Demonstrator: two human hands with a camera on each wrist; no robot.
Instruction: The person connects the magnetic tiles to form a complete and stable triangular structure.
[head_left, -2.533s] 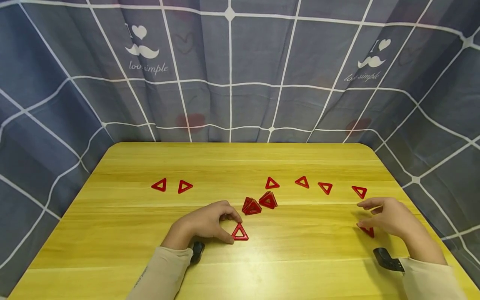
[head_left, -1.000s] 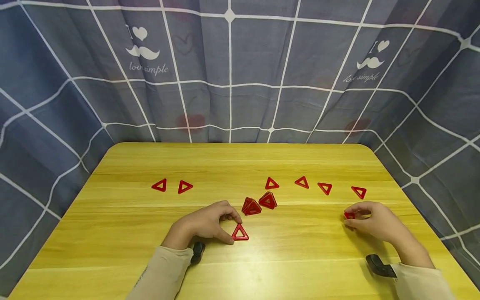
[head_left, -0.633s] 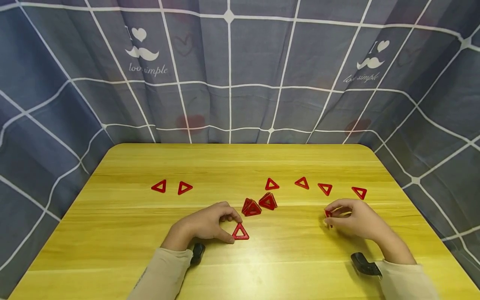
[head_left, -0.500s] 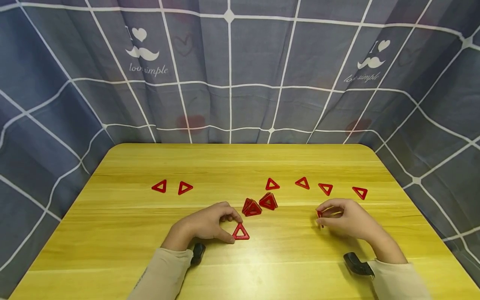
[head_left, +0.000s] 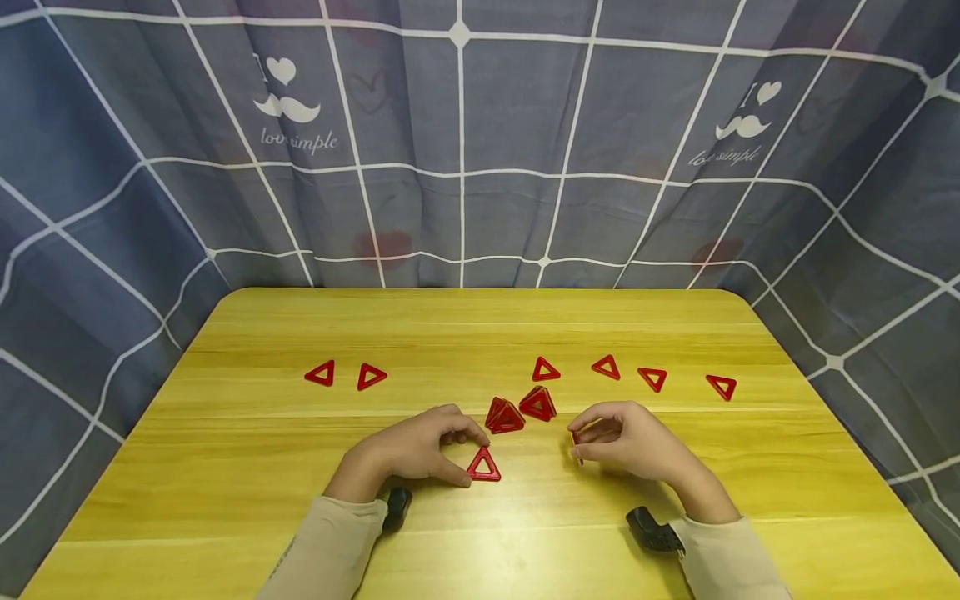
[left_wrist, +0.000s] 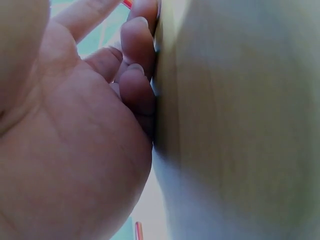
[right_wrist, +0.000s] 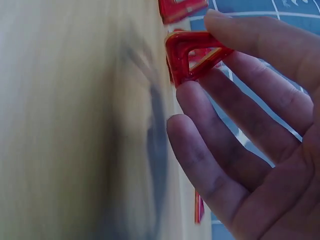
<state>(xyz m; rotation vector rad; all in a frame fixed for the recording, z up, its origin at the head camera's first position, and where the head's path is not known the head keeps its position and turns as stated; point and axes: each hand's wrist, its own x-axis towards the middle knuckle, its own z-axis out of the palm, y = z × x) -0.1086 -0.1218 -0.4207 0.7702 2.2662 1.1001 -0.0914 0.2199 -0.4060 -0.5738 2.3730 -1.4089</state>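
My left hand (head_left: 408,450) rests on the table, thumb and index finger at two corners of a flat, hollow red triangle tile (head_left: 484,477). In the left wrist view its other fingers curl against the wood. My right hand (head_left: 637,446) pinches another red triangle tile (right_wrist: 177,47), held on edge with thumb and fingertips. In the head view that tile shows as a thin red edge, just right of the left hand's tile. Behind and between the hands sit two small pyramid-like red clusters (head_left: 504,417), close together.
On the yellow wooden table (head_left: 450,333), two loose red triangle tiles (head_left: 321,381) lie at the back left. Several more tiles (head_left: 652,379) lie in a loose row at the back right. A blue-grey checked curtain (head_left: 502,208) surrounds the table's back and sides.
My right hand picked up a red triangle tile at the right side and carried it left, close to the left hand. The left hand stays in place on its tile.
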